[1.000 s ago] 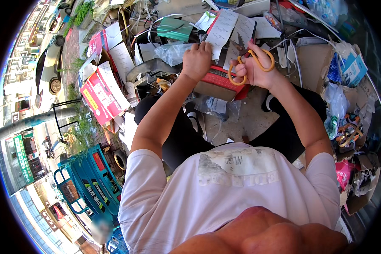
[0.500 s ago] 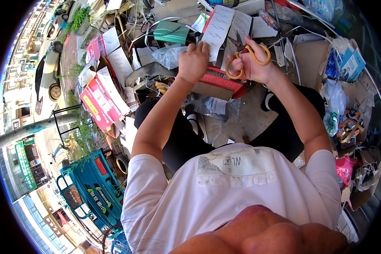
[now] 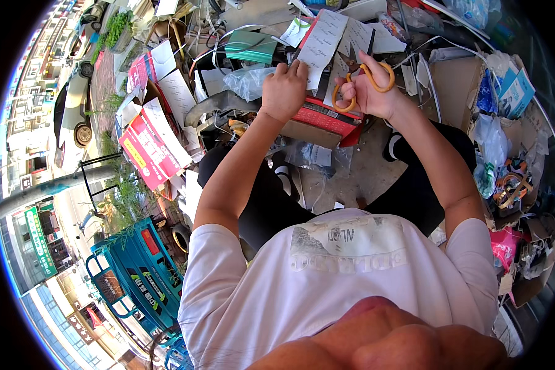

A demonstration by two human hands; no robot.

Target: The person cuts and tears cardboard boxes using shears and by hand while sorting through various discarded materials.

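A person seated on the ground amid scattered clutter works a pair of orange-handled scissors with the right hand, thumb and fingers threaded through the looped handles in a closed grip; the dark blades point up and away toward a white printed paper sheet. The left hand is closed on the lower edge of that sheet, its grip curled tight around the paper, which stands tilted just above a flat red box lying in front of the knees. The sheet is long, narrow and covered in fine print too small to read. Whether the blades touch the paper cannot be told, as the fingers and the sheet's edge overlap there. The scissors' tips are thin and partly lost against further papers behind.

Clear plastic bags lie just left of the left hand, and a red and white carton lies farther left. Brown cardboard sits to the right of the right forearm. The person's white shirt fills the lower middle, hiding the lap, and the lens bends everything near the rim.
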